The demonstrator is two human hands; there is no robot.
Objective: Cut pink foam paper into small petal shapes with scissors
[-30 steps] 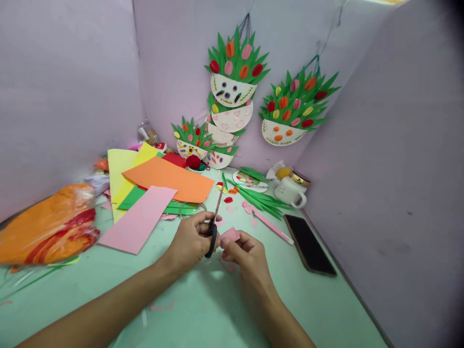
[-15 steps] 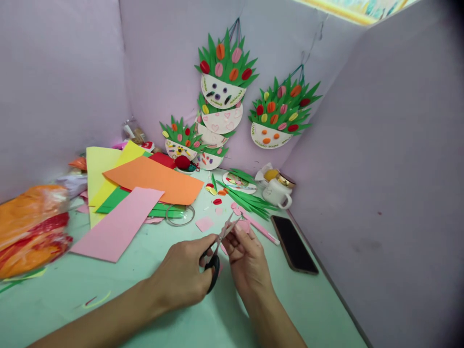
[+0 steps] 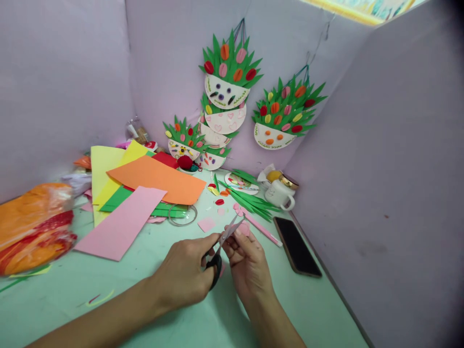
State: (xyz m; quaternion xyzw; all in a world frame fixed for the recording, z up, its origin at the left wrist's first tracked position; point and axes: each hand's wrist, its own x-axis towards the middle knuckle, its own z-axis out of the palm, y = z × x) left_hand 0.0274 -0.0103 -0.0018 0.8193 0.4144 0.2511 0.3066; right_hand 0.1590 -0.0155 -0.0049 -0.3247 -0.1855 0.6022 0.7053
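Note:
My left hand (image 3: 188,268) is closed around the black handles of a pair of scissors (image 3: 216,266), whose metal blades point up and away, slightly apart. Between the thumb and fingers of my right hand (image 3: 250,268) is a small pink paper piece (image 3: 244,228), right beside the blade tips. Just behind the hands lie a pink paper square (image 3: 206,224), a cluster of pink cut-outs (image 3: 238,209) and a pink pen (image 3: 264,229). My fingers hide part of the held paper.
Coloured sheets, an orange one (image 3: 163,179) and a pink one (image 3: 123,224) among them, lie at left near a tape roll (image 3: 182,215). Green paper leaves (image 3: 250,200), a white mug (image 3: 279,194) and a phone (image 3: 296,246) are at right. Paper flower baskets (image 3: 227,92) hang on the wall.
The scissor blades have come closer together beside the pink paper. Both hands hold nearly the same place, and the whole view has shifted slightly.

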